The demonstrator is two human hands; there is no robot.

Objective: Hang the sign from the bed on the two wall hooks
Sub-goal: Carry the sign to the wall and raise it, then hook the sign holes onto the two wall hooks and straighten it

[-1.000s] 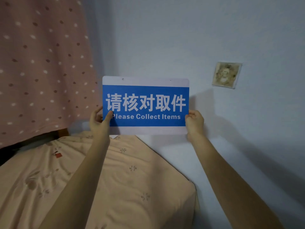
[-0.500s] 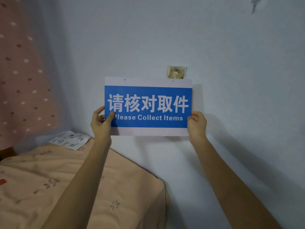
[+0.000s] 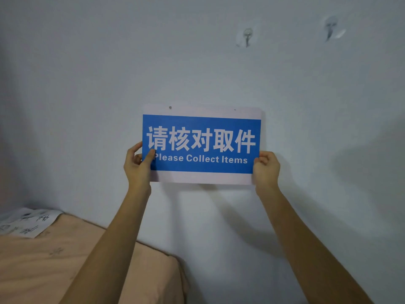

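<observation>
A blue and white sign reading "Please Collect Items" is held upright in front of the pale wall. My left hand grips its lower left corner and my right hand grips its lower right corner. Two small holes show along its white top strip. Two clear adhesive hooks are stuck on the wall above and to the right of the sign: the left hook and the right hook. The sign's top edge is well below both hooks.
The bed with a peach cover fills the lower left, against the wall. A white paper sheet with dark writing lies on it near the corner.
The view has swung up and to the right; the curtain and the wall socket have left the frame and both hooks have come into sight. Both hands keep the same grip on the sign.
</observation>
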